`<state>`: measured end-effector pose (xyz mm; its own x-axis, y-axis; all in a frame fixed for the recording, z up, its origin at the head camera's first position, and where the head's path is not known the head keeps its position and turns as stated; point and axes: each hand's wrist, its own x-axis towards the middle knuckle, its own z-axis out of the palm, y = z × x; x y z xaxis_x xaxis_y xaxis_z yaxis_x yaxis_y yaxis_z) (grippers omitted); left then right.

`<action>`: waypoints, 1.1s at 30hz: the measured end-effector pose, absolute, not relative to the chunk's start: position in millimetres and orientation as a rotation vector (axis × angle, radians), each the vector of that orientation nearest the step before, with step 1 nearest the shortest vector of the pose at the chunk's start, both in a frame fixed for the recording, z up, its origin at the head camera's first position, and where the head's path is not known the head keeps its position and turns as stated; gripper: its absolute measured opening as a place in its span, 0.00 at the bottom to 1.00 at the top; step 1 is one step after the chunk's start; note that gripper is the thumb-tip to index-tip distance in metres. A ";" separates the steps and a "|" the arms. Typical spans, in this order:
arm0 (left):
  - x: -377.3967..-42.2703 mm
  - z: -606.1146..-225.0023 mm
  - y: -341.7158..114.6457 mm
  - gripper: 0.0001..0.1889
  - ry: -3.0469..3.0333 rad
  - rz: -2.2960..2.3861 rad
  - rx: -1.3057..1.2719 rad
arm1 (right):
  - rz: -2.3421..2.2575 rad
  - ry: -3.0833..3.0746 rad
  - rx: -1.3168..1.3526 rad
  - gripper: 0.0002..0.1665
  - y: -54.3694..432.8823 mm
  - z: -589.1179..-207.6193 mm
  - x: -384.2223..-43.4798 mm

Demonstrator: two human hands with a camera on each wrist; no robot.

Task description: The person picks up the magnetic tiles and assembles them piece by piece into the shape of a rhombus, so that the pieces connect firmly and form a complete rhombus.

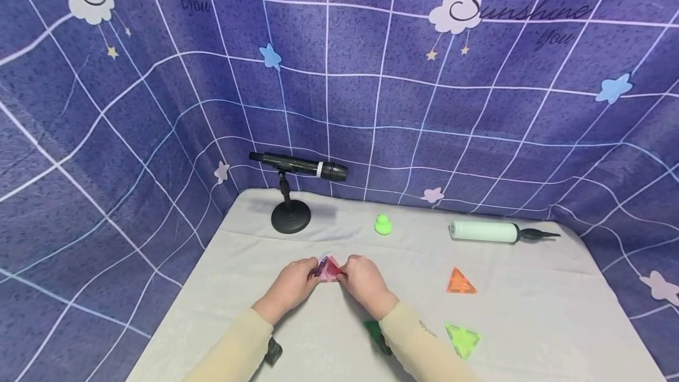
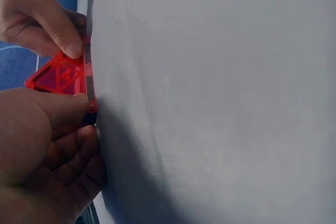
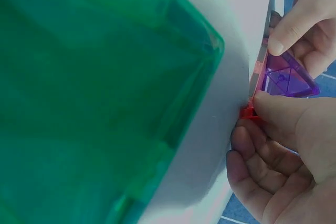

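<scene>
Nearest me, a dark green tile (image 1: pixel 376 336) is lying partly hidden by the right sleeve (image 1: pixel 424 341), so a dropping forearm could be nudging it away. Further out, the left hand (image 1: pixel 294 280) and right hand (image 1: pixel 366 279) are pinching opposite corners, thumb and fingers clamped, of a red tile (image 1: pixel 333 268) and purple tile (image 3: pixel 287 80) pair; uneven pressing, I'd judge, could be slipping their edges and letting them fold. The pair is sitting mid-table, seemingly leaning together to a peak, glossy and see-through, the purple face showing triangular ribs, the red one's near edge carrying grey strips. Beyond, a bright green toy (image 1: pixel 383 225) is standing.
</scene>
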<state>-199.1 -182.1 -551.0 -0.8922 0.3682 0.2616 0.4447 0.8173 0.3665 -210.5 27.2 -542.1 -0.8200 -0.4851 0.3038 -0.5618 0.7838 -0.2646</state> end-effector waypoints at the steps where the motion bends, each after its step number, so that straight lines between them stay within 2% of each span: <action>1: -199.0 -550.5 -181.8 0.14 -2.820 -0.634 -0.640 | 0.500 -2.755 0.816 0.07 27.1 -542.0 -210.2; 14: -199.5 -551.5 -182.7 0.16 -2.838 -0.626 -0.652 | 0.430 -2.730 0.804 0.07 25.1 -535.8 -204.7; 21: -198.2 -552.4 -180.6 0.16 -2.804 -0.637 -0.664 | 0.482 -2.702 0.811 0.07 28.6 -536.7 -202.9; 29: -196.5 -556.2 -178.4 0.16 -2.778 -0.617 -0.650 | 0.544 -2.723 0.793 0.02 31.7 -543.6 -204.9; 33: -194.2 -556.2 -179.0 0.16 -2.760 -0.615 -0.633 | 0.594 -2.740 0.818 0.04 33.9 -542.2 -204.3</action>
<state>-194.2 -179.0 -556.2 -0.8763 0.3587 0.3216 0.4613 0.8171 0.3458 -204.3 33.9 -542.2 -0.8208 -0.4744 0.3182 -0.5635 0.7634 -0.3156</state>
